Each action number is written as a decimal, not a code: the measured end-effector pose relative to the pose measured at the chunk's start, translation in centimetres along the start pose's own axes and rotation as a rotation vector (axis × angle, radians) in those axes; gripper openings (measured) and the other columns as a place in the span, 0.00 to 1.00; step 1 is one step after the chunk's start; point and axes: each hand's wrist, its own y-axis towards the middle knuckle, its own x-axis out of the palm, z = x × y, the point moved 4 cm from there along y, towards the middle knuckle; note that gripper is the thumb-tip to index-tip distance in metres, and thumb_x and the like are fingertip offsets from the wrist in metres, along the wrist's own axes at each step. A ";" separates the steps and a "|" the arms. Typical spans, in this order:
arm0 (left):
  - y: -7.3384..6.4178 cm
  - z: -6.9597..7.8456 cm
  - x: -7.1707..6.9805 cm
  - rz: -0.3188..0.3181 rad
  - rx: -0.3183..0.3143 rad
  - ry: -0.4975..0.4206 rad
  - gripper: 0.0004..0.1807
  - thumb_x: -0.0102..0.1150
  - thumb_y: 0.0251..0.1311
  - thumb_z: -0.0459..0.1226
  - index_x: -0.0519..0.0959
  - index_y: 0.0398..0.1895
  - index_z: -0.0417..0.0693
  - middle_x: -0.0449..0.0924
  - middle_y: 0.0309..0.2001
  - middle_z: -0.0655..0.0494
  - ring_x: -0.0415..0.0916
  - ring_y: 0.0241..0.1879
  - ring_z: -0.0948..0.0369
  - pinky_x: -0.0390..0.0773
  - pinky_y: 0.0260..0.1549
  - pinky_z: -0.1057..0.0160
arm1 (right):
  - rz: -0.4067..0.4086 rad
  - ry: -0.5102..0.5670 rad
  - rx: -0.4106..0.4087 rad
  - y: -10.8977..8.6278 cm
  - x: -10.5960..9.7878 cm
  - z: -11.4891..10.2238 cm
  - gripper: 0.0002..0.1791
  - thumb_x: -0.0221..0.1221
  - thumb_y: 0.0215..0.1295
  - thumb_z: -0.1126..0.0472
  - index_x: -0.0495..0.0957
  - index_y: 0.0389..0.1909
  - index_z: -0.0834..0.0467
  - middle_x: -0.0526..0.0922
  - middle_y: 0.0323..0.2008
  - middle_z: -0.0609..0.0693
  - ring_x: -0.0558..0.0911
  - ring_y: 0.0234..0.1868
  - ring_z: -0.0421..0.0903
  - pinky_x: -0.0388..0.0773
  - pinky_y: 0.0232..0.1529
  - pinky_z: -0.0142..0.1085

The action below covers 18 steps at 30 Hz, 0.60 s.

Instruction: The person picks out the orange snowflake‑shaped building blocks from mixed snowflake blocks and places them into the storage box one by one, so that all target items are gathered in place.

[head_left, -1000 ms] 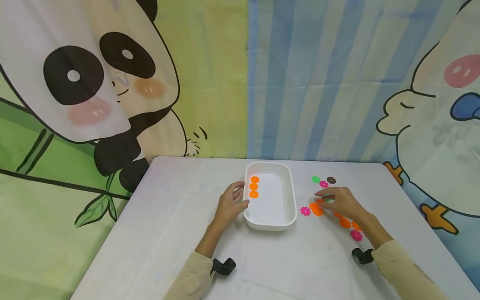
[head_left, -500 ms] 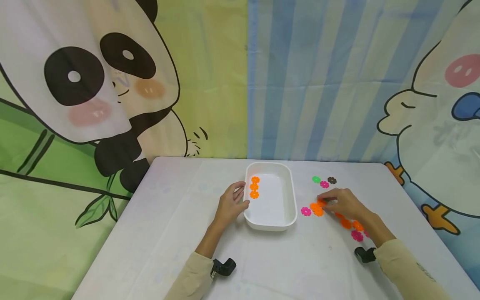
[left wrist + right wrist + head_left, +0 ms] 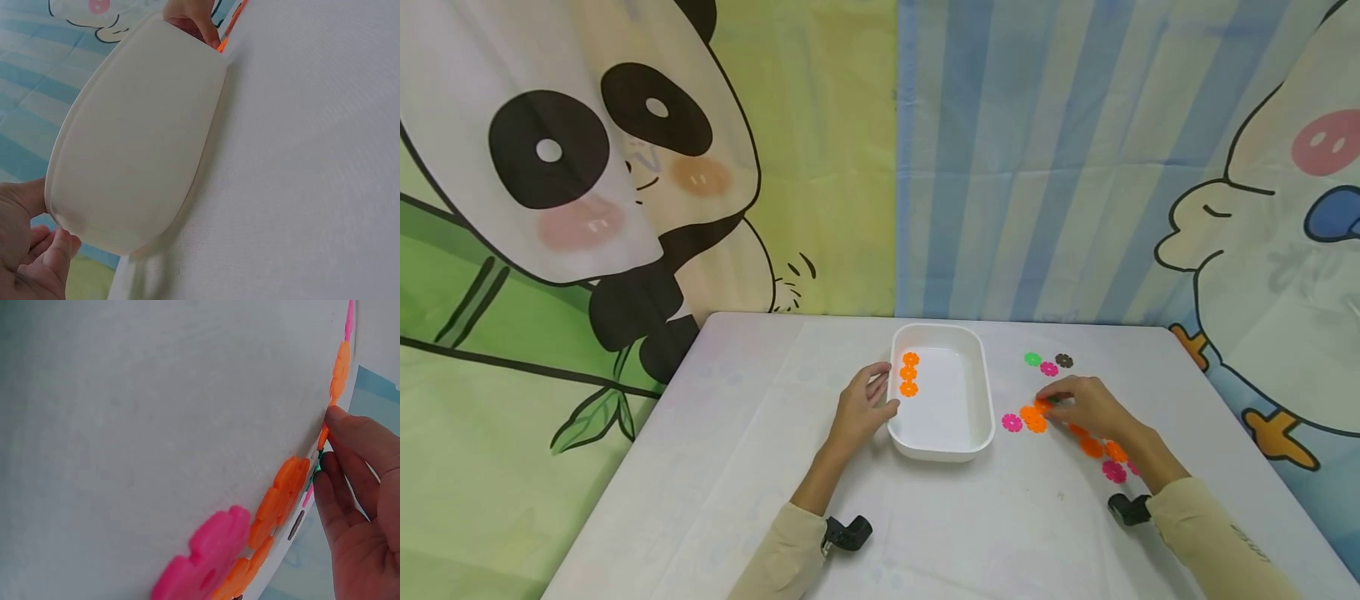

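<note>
A white tray (image 3: pixel 942 450) stands on the table, with a column of 3 orange flower-shaped discs (image 3: pixel 908 373) inside along its left side. My left hand (image 3: pixel 862 407) holds the tray's left rim; in the left wrist view, its digits lie on both sides of the rim. To the right of the tray, my right hand (image 3: pixel 1086 406) pinches an orange flower-shaped disc (image 3: pixel 323 436) between thumb and finger, low over the table. A green disc (image 3: pixel 317 465) shows just behind those fingertips. Other orange discs (image 3: pixel 1033 419) lie beside the hand, and a pink disc (image 3: pixel 1012 422) sits nearer the tray.
Behind the right hand lie a light green disc (image 3: pixel 1033 359), a pink disc (image 3: pixel 1048 369) and a dark brown disc (image 3: pixel 1063 360). More orange discs (image 3: pixel 1092 447) and a pink disc (image 3: pixel 1114 472) lie by the right wrist. A printed curtain (image 3: pixel 1037 167) hangs behind the table (image 3: pixel 760 433).
My right hand has shifted slightly right and down, its fingertips now on an orange disc. The green disc that showed by its fingers is mostly covered. The left hand and tray stay put.
</note>
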 end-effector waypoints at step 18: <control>-0.3 1.0 0.0 -0.024 -0.002 0.006 0.33 0.63 0.52 0.22 0.66 0.64 0.34 0.67 0.65 0.41 0.66 0.66 0.48 0.72 0.59 0.63 | 0.053 0.037 -0.020 -0.3 0.4 -0.4 0.20 0.71 0.53 0.64 0.83 0.48 0.57 0.83 0.45 0.52 0.82 0.47 0.54 0.86 0.41 0.39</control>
